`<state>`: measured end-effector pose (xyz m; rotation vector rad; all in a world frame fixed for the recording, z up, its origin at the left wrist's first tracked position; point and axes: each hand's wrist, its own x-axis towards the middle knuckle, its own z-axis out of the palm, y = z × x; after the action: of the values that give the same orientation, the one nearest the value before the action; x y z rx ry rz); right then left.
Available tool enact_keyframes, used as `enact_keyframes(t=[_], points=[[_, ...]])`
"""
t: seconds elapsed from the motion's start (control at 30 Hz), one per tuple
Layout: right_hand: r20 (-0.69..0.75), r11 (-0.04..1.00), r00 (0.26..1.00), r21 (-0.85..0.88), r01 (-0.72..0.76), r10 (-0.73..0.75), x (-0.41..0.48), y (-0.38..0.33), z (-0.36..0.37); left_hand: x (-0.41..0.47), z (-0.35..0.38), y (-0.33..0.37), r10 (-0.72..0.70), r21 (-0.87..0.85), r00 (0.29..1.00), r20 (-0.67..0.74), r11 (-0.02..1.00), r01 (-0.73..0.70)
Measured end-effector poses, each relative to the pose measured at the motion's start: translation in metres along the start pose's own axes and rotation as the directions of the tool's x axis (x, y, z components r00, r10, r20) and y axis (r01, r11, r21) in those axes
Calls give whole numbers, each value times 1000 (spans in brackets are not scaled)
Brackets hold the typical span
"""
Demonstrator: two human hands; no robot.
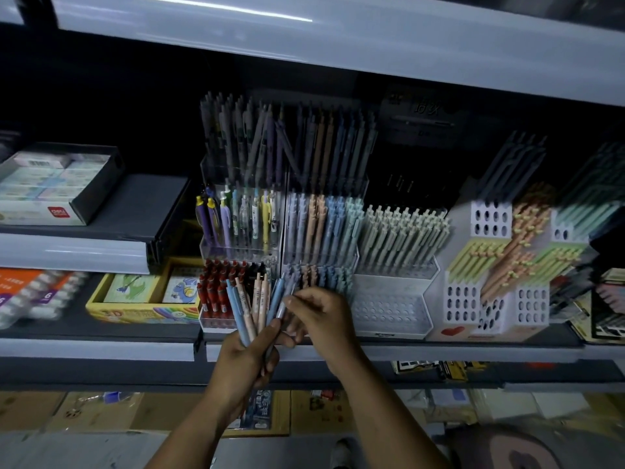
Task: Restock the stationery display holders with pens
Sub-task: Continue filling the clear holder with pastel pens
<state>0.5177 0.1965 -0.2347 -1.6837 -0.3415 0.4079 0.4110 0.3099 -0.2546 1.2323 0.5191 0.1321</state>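
Both bare forearms reach up from below and lean toward each other. The left hand [248, 358] is curled round a fanned bunch of pens [252, 306], thumb pointing up. Just beside it, the right hand [321, 319], knuckles up, pinches one pen [281, 309] between thumb and fingertips.

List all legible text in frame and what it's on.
"6": purple label on the orange shrink-wrapped packs.
"3D": front of the yellow cardboard box.
"deli" (faint): red logo on the white carton.
Too blurred: sign on the dark box, print on the held pastel pens.
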Motion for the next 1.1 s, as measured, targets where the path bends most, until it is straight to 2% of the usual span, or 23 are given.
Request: enact_keyframes(t=[0.1,0.2,0.3,0.47,0.87,1.1], points=[[-166,997,986,75,27,-14,2,0,-7,2,-1,0,21,-17,999,-49,1000,-22],[-358,989,933,120,88,-39,7,5,-19,5,-7,0,42,-72,995,-96,996,-49],[-442,991,889,-11,130,-122,10,13,-30,6,-12,-3,45,-103,994,-96,993,-55],[-394,939,875,-300,167,-281,17,31,-32,7,-16,-8,44,-97,991,-123,994,-56],[-249,803,909,-580,137,-335,40,61,-16,4,-20,-3,53,-185,990,-127,980,-76],[-202,750,923,-650,123,-327,39,66,-6,2,-21,-1,38,-107,992,-122,993,-51]])
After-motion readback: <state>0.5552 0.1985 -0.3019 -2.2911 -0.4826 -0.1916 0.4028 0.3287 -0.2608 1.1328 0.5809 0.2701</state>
